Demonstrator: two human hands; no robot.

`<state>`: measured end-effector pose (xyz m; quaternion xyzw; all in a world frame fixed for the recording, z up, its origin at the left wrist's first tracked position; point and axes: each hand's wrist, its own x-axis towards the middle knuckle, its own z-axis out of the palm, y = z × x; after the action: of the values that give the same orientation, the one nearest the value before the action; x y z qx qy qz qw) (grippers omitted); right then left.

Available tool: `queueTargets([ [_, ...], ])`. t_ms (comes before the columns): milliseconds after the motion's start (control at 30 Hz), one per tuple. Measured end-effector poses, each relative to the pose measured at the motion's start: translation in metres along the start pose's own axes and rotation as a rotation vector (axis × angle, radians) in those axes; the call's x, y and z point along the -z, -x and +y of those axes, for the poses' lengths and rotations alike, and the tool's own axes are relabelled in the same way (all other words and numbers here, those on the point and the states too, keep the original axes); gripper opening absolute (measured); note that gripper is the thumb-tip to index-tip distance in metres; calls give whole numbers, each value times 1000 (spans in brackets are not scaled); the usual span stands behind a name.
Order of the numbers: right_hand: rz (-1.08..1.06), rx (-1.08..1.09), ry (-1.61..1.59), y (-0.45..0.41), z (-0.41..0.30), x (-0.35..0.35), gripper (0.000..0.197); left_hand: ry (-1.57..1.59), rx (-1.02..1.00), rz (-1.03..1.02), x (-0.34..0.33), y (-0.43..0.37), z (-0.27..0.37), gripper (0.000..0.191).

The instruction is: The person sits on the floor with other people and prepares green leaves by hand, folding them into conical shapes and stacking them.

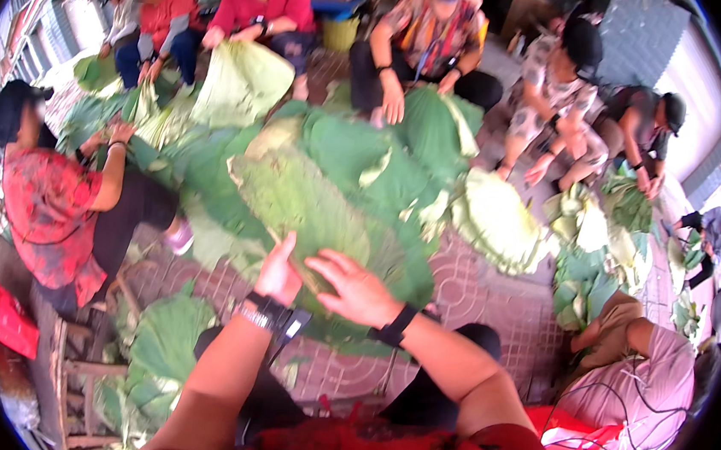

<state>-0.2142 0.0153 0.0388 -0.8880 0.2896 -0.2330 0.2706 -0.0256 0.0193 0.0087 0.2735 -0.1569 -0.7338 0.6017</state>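
Note:
A large yellow-green lotus leaf with a browned, ragged edge stretches away from my hands over a pile of darker green lotus leaves. My left hand is at the near left edge of this leaf, thumb raised; whether its fingers pinch the edge cannot be made out. Just to the right, my right hand spreads its fingers over the leaf's near end, palm turned inward. A thin brownish fold or stalk shows between the two hands. Black bands circle both my wrists.
Several people sit around the pile handling leaves. A stack of pale leaves lies on the patterned paving at right. More leaves lie beside a wooden stool at lower left. A seated person's leg is close on my right.

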Motion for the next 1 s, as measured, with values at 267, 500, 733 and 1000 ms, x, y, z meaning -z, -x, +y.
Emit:
queueTargets([
  [267, 19, -59, -88, 9, 14, -2, 53, -175, 33, 48, -5, -3, -15, 29],
  [500, 61, 3, -18, 8, 9, -7, 47, -330, -67, -61, -13, 15, -16, 41],
  [733, 74, 62, 63, 2, 3, -2, 48, -150, -7, 109, -3, 10, -13, 18],
  [1000, 248, -27, -188, -5, 12, -3, 34, -219, -16, 16, 0, 8, -17, 29],
])
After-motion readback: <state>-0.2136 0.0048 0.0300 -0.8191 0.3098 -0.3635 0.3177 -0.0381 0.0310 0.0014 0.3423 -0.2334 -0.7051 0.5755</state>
